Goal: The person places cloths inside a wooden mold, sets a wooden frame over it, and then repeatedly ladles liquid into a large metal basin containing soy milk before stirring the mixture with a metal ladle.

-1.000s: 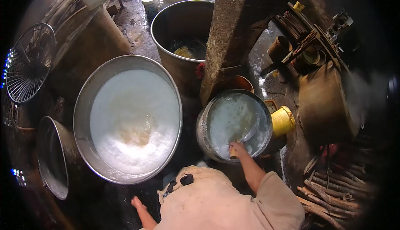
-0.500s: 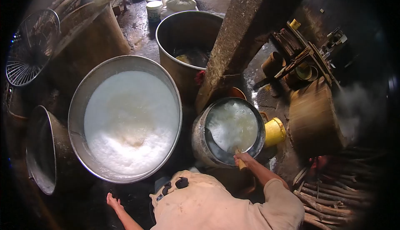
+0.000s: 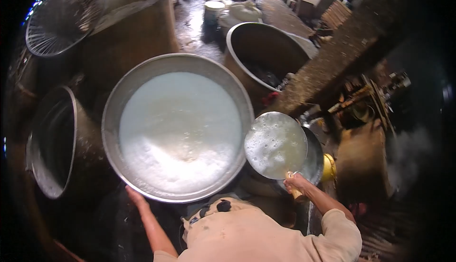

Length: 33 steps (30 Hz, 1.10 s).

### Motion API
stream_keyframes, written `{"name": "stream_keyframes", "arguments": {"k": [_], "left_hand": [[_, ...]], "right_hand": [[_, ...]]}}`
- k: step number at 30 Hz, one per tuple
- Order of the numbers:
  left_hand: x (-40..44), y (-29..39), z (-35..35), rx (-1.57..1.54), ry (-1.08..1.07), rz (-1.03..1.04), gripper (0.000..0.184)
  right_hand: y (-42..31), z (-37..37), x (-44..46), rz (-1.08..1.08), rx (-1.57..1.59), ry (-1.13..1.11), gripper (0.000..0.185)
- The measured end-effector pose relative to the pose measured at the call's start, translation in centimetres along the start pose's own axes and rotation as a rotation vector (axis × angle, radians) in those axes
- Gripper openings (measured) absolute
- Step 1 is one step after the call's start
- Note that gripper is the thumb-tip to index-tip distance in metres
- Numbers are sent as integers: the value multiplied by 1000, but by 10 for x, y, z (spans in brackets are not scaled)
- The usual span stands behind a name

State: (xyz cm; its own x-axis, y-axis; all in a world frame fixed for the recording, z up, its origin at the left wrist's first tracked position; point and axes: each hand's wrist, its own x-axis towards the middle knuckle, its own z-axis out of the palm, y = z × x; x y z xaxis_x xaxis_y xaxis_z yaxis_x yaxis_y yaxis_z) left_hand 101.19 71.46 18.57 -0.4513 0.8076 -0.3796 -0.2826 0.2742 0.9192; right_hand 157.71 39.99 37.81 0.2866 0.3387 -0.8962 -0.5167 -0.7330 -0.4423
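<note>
My right hand (image 3: pixel 297 183) is closed around the wooden handle (image 3: pixel 295 192) of a wide, round dipper (image 3: pixel 275 146). Cloudy, foamy liquid fills the dipper, held above a dark metal pot (image 3: pixel 316 155) and close to the right rim of a large metal vat (image 3: pixel 107 119). Pale, milky liquid with white froth toward the near side stands in the vat. Below the vat's near-left rim, my left hand (image 3: pixel 137 197) lies against the outside, fingers stretched out and holding nothing that I can see. Part of those fingers is hard to make out.
A tall drum (image 3: pixel 232 48) stands behind, beside a slanting wooden beam (image 3: pixel 327 67). To the left is another metal vessel (image 3: pixel 71 119), tilted in view, below a wire-ribbed round basket (image 3: pixel 52 43). A yellow bucket (image 3: pixel 328 168) sits right of the pot.
My right hand has raised the dipper out of the pot and moved it toward the large vat. My left hand has come up to the vat's near rim. The view has shifted.
</note>
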Motion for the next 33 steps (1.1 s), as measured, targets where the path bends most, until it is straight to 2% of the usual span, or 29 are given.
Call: {"name": "stream_keyframes", "arguments": {"k": [1, 2, 3, 6, 8, 10, 13, 16, 18, 22, 26, 27, 28, 31, 32, 33], "left_hand": [[-9, 18, 19, -2, 73, -136, 60], [22, -7, 2, 522, 134, 14, 64], [25, -10, 4, 604, 177, -15, 66], [-5, 12, 27, 831, 335, 70, 61], [-26, 38, 43, 787, 341, 227, 56], [-14, 19, 34, 860, 361, 254, 53], [-26, 42, 44, 889, 307, 179, 49], [-33, 52, 53, 927, 395, 296, 47], [-21, 29, 41, 936, 361, 196, 47], [-30, 45, 53, 940, 445, 288, 48], [-22, 31, 44, 938, 393, 163, 49], [-23, 33, 45, 924, 399, 177, 49], [-25, 37, 47, 911, 405, 192, 49], [-29, 43, 49, 901, 403, 243, 48], [-30, 45, 50, 905, 393, 261, 48], [-38, 57, 55, 914, 412, 349, 49]], "right_hand": [[-5, 23, 7, -6, -25, -33, 8], [-10, 47, 13, -4, -52, -72, 8], [-17, 79, 16, -19, -42, -108, 8], [-19, 169, 47, -19, -1, -245, 9], [-9, 224, 84, -14, 41, -316, 9], [8, 274, 130, 12, 40, -415, 6], [15, 350, 162, 23, 90, -485, 6], [22, 397, 190, 59, 99, -516, 4], [24, 422, 205, 68, 74, -497, 4], [30, 430, 233, 44, -2, -393, 7], [28, 403, 259, -1, -37, -327, 8], [32, 387, 281, -41, -146, -289, 9], [23, 375, 278, -79, -224, -176, 11], [-4, 323, 286, -259, -237, -29, 9], [-24, 310, 279, -326, -472, 191, 8], [-43, 290, 269, -388, -523, 316, 13]]}}
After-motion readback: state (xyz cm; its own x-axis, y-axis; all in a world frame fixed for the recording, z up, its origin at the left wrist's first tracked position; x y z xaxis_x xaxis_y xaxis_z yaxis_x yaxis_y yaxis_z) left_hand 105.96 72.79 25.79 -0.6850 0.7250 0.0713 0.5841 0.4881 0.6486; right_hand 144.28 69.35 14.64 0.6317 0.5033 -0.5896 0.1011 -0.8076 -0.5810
